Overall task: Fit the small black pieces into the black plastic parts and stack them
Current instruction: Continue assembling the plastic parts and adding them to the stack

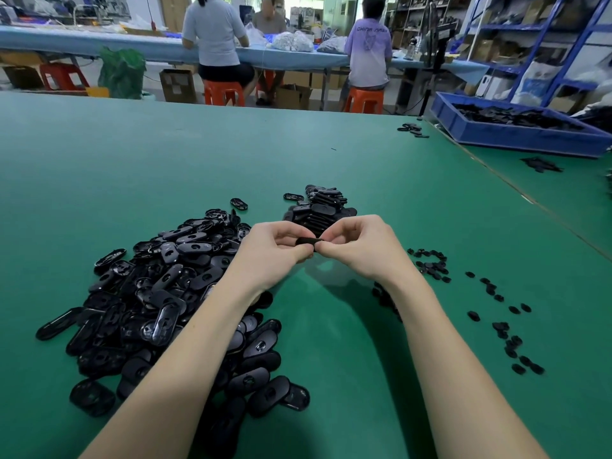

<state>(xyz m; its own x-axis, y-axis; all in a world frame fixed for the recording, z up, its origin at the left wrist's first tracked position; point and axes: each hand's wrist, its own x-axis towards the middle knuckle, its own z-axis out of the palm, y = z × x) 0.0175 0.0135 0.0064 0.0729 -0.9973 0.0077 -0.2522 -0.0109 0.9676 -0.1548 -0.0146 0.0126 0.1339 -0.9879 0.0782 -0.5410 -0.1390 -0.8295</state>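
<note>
Both my hands meet above the green table (331, 326), holding one oval black plastic part (308, 241) between them. My left hand (276, 250) grips its left end with curled fingers. My right hand (356, 246) pinches its right end. Whether a small piece sits in the part I cannot tell. A big loose heap of black plastic parts (172, 293) lies to the left under my left forearm. Beyond my hands stands a stack of parts (319, 207). Small black pieces (496, 309) are scattered on the right.
A blue bin (516, 134) full of black parts stands at the far right, with a few loose parts (412, 129) near it. Three people sit on orange stools at a long table (99, 44) behind. Blue shelving (546, 38) fills the back right.
</note>
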